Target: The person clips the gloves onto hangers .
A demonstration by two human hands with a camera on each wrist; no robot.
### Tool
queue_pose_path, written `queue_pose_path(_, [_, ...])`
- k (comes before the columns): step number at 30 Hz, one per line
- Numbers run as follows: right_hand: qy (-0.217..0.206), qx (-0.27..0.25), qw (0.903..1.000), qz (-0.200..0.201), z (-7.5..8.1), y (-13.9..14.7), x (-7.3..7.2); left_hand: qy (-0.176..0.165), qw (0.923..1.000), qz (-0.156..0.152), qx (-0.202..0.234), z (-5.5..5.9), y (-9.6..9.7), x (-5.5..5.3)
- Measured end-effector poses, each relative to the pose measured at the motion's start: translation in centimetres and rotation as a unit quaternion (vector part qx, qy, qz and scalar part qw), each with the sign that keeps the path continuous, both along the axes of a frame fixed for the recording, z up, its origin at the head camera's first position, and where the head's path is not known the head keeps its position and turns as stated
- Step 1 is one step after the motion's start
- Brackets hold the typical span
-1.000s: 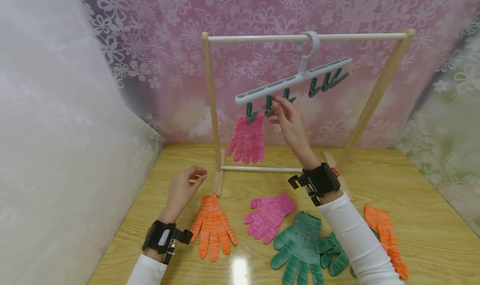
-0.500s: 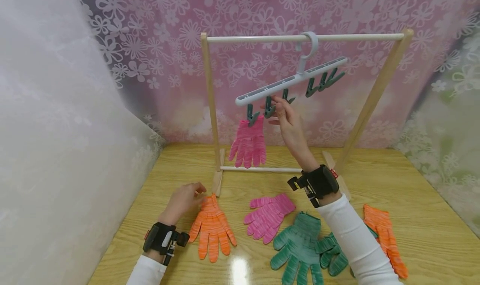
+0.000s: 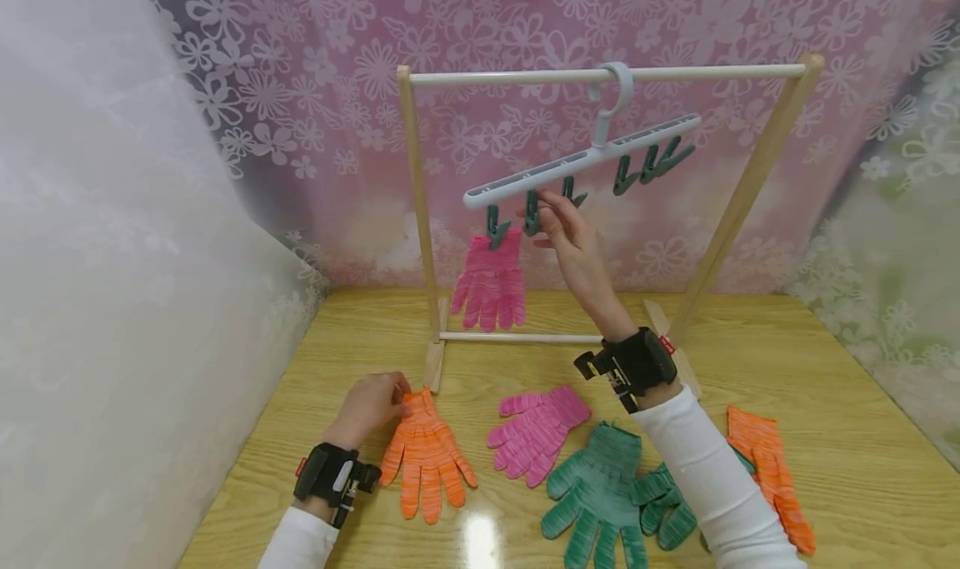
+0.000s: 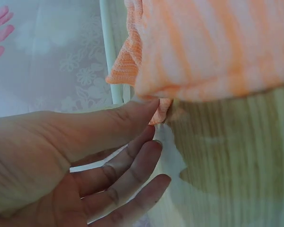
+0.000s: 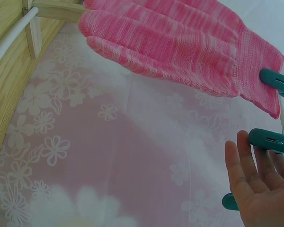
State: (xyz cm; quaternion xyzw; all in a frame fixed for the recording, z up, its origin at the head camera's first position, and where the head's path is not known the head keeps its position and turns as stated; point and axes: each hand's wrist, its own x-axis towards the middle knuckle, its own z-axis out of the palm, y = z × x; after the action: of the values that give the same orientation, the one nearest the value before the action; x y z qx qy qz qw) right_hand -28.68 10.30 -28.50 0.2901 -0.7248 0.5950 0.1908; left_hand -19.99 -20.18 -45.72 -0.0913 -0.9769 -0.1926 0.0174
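Observation:
At the table's left, my left hand (image 3: 372, 405) pinches the cuff of an orange knitted glove (image 3: 426, 461) between thumb and index finger; the left wrist view shows the thumb (image 4: 144, 111) on the cuff edge. My right hand (image 3: 577, 244) is raised to a light grey hanger (image 3: 555, 171). Its fingers are around a dark green clothespin (image 3: 532, 212), the second from the left end; the thumb is hidden in the right wrist view. Beside it, a pink glove (image 3: 491, 282) hangs fingers down from the end clothespin (image 5: 277, 82).
The hanger hooks over the white rod (image 3: 487, 77) of a wooden stand (image 3: 422, 219). On the table lie another pink glove (image 3: 542, 431), a green glove (image 3: 600, 490), a second green glove (image 3: 667, 511) and an orange glove (image 3: 772, 469), partly under the right sleeve.
My left hand has come down to the orange glove and taken hold of its cuff. My right hand stays at the same clothespin; the hanger and the hanging glove sway slightly.

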Motion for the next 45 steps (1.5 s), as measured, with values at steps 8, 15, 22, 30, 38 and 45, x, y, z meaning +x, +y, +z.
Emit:
queue_pose_path(8, [-0.013,0.011,0.9996,-0.021,0.0,-0.2,-0.1,-0.013,0.9998,-0.006,0.014,-0.4,0.0,-0.1])
queue_pose_path(15, [-0.013,0.006,0.9997,-0.017,0.1,-0.3,-0.1,-0.026,0.9983,-0.011,0.050,-0.6,-0.5,-0.6])
queue_pose_path(22, [-0.010,-0.001,0.9999,-0.009,0.1,-0.4,-0.1,-0.050,0.9911,-0.011,0.123,-0.5,-1.0,-0.7])
queue_pose_path(30, [-0.012,-0.005,0.9999,-0.007,0.3,-0.4,-0.2,-0.070,0.9817,-0.028,0.175,-0.6,-1.1,-0.9])
queue_pose_path(38, [-0.020,-0.002,0.9997,-0.012,0.5,-0.4,-0.1,-0.011,0.9845,-0.057,0.165,-0.4,-0.9,-1.0])
queue_pose_path(45, [-0.028,-0.002,0.9995,-0.012,0.7,-0.6,-0.1,0.026,0.9754,-0.079,0.204,0.3,-0.4,-0.8])
